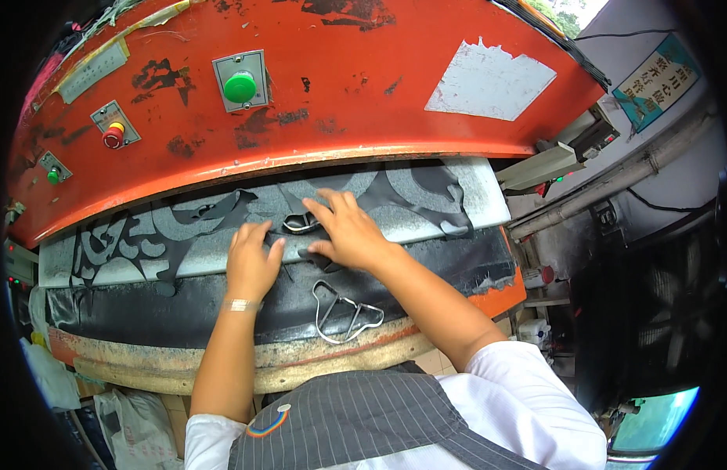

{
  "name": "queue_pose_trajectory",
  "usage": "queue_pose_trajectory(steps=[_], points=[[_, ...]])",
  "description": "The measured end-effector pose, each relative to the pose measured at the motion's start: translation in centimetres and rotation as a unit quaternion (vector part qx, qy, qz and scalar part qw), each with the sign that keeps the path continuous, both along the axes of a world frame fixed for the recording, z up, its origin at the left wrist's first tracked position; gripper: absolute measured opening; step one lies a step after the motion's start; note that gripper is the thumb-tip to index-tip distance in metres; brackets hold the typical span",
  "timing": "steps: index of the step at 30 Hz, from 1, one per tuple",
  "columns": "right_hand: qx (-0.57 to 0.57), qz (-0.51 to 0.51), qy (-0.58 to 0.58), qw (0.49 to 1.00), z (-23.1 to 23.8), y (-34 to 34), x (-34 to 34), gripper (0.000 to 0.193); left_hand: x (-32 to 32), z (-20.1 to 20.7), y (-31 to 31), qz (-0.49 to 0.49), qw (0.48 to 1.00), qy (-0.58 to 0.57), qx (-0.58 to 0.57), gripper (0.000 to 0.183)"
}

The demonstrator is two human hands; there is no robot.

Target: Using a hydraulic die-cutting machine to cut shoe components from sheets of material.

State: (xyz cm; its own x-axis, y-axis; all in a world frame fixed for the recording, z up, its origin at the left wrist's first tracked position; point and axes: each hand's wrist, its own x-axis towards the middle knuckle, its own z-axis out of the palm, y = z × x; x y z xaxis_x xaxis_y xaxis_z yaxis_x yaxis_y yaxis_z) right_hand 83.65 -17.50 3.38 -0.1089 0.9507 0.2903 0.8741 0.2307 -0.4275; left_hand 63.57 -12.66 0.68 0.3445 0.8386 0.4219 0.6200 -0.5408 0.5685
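Observation:
A small metal cutting die sits between my hands on a dark, cut-out sheet, which looks like leather or rubber. My right hand is beside this die, fingers spread, fingertips close to its edge; whether they touch it I cannot tell. Under its thumb shows a dark scrap. To the left, my left hand rests over the pale board, thumb apart from the fingers, with nothing visible in it. Nearer to me, a larger bent-strip cutting die with two rounded lobes lies on the black front surface.
An orange press head spans the far side just above the board. It carries a big green button, a red knob and a small green button. A fan stands at right; a plastic bag is low left.

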Motion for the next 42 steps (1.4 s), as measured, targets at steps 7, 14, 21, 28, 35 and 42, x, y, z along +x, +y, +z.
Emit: queue_pose_trajectory(steps=[7,14,21,28,35,42], points=[[0.013,0.129,0.108,0.986,-3.1,1.2,5.8,0.045,2.0,-1.0,1.4,-0.009,0.971,0.093,-0.222,0.013],[-0.078,0.191,0.094,0.974,-2.1,1.9,10.5,0.042,3.2,0.4,-0.1,0.035,0.995,0.076,-0.053,0.042],[-0.101,0.161,0.111,0.976,-4.1,1.6,9.5,0.064,4.7,-3.2,-7.5,-0.032,0.995,0.006,-0.090,0.061],[-0.096,0.171,0.081,0.977,-4.3,1.8,9.1,0.071,3.5,-4.2,-7.0,-0.060,0.992,-0.051,-0.099,0.066],[-0.075,0.137,0.005,0.988,-2.9,1.1,8.5,0.076,1.7,-2.8,-6.3,-0.045,0.986,-0.081,-0.136,0.062],[0.075,0.050,0.177,0.980,5.5,-0.3,2.3,0.065,-16.6,0.8,7.3,0.233,0.934,-0.271,-0.026,0.071]])
